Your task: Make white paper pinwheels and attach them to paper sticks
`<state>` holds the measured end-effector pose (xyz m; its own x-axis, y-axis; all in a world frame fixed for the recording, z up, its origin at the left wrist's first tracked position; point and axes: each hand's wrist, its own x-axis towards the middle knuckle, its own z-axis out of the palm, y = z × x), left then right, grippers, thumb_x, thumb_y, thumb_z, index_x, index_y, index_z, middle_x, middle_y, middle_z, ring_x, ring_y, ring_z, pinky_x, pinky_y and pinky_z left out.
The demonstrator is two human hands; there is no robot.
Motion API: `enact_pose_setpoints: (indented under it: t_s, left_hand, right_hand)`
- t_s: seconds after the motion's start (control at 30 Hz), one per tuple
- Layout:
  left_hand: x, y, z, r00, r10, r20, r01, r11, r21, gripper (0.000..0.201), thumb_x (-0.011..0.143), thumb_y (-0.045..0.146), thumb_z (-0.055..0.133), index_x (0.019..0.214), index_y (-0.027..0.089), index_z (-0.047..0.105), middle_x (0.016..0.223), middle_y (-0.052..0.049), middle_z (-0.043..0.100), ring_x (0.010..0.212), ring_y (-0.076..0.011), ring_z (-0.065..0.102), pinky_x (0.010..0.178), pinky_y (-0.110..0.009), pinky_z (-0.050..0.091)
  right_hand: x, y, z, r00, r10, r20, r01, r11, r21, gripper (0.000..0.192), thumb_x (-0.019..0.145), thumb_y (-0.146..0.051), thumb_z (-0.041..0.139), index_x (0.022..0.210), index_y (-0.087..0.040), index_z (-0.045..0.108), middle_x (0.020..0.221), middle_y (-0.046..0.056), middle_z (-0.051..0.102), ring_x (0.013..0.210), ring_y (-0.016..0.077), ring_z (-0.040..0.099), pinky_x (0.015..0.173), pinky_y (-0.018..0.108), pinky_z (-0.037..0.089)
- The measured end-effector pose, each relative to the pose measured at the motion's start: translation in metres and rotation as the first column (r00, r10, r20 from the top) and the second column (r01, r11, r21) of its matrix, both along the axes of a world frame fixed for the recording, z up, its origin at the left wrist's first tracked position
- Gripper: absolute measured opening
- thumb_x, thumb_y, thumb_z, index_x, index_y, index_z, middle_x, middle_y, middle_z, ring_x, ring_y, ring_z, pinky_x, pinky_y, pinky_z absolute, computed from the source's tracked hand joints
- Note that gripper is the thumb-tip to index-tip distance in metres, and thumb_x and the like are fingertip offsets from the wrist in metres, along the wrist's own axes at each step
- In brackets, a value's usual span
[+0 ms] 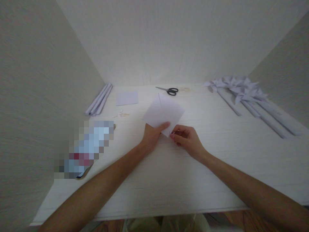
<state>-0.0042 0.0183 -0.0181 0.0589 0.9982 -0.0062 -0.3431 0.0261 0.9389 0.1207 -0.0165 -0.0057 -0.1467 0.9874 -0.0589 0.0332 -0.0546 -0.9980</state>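
Here both hands, left hand (151, 137) and right hand (187, 139), pinch paper square (164, 112) near corner.

there is a single view, worn on the person's head, looking forward and steeply down over a white table (154, 180) from close above its near edge, so both forearms run in from the bottom corners. it faces the back wall (173, 42) squarely, with side walls closing in left and right. the wide lens bends the edges, and the far items, such as the scissors (169, 90), appear small.
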Motion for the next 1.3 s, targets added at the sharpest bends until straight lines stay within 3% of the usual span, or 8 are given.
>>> enact_pose_setpoints:
  t_s: [0.27, 0.63, 0.8, 1.13, 1.23, 1.3]
  left_hand:
    - [0.0, -0.002, 0.002, 0.999, -0.04, -0.032, 0.041, 0.999, 0.017, 0.034, 0.055, 0.024, 0.068, 0.087, 0.015, 0.061, 0.087, -0.005, 0.065, 0.081, -0.0166, 0.058, 0.076, -0.032, 0.045]
    - [0.0, -0.004, 0.003, 0.996, -0.073, -0.051, 0.073, 0.997, 0.013, 0.039, 0.053, 0.024, 0.07, 0.089, 0.015, 0.061, 0.088, -0.006, 0.064, 0.081, -0.018, 0.058, 0.077, -0.034, 0.045]
    - [0.0, -0.003, 0.002, 0.997, -0.067, -0.025, 0.067, 0.998, 0.01, 0.036, 0.053, 0.025, 0.07, 0.086, 0.015, 0.062, 0.084, -0.006, 0.065, 0.078, -0.0168, 0.059, 0.074, -0.032, 0.045]
    - [-0.002, 0.005, 0.005, 0.983, 0.123, 0.134, -0.108, 0.988, -0.114, 0.025, 0.055, 0.025, 0.068, 0.074, 0.011, 0.062, 0.079, -0.007, 0.065, 0.068, -0.0139, 0.058, 0.065, -0.028, 0.046]
    - [-0.002, 0.007, 0.007, 0.972, 0.161, 0.173, -0.14, 0.982, -0.127, 0.026, 0.055, 0.023, 0.069, 0.076, 0.012, 0.062, 0.079, -0.006, 0.065, 0.07, -0.014, 0.059, 0.066, -0.027, 0.046]
    - [-0.001, 0.007, 0.007, 0.968, 0.171, 0.182, -0.148, 0.98, -0.134, 0.026, 0.054, 0.023, 0.069, 0.077, 0.012, 0.062, 0.08, -0.006, 0.066, 0.073, -0.0144, 0.059, 0.068, -0.027, 0.046]
  right_hand:
    - [-0.003, 0.001, 0.0, 0.988, -0.061, 0.141, 0.057, 0.998, 0.032, 0.022, 0.065, -0.034, 0.06, 0.056, -0.015, 0.053, 0.041, -0.006, 0.041, 0.036, 0.0044, 0.033, 0.034, 0.019, 0.021]
    - [-0.003, 0.0, 0.0, 0.993, -0.072, 0.096, 0.069, 0.997, 0.034, 0.019, 0.062, -0.029, 0.062, 0.054, -0.014, 0.053, 0.04, -0.007, 0.042, 0.034, 0.0034, 0.03, 0.032, 0.019, 0.02]
    - [-0.002, 0.0, -0.002, 0.991, -0.062, 0.115, 0.058, 0.998, 0.033, 0.022, 0.063, -0.032, 0.062, 0.054, -0.014, 0.052, 0.042, -0.005, 0.045, 0.036, 0.0048, 0.036, 0.034, 0.019, 0.025]
    - [-0.003, 0.002, -0.001, 0.996, -0.054, 0.077, 0.052, 0.998, 0.018, 0.023, 0.067, -0.033, 0.06, 0.056, -0.015, 0.051, 0.041, -0.006, 0.044, 0.034, 0.0044, 0.036, 0.032, 0.018, 0.024]
    - [0.0, 0.001, -0.002, 0.992, -0.121, -0.036, 0.125, 0.986, 0.109, 0.015, 0.071, -0.03, 0.056, 0.065, -0.016, 0.052, 0.049, -0.005, 0.048, 0.04, 0.0051, 0.041, 0.037, 0.018, 0.032]
    - [0.002, 0.002, -0.003, 0.979, -0.153, -0.132, 0.178, 0.962, 0.206, 0.008, 0.071, -0.022, 0.058, 0.072, -0.018, 0.05, 0.066, -0.003, 0.054, 0.05, 0.0053, 0.047, 0.045, 0.018, 0.039]
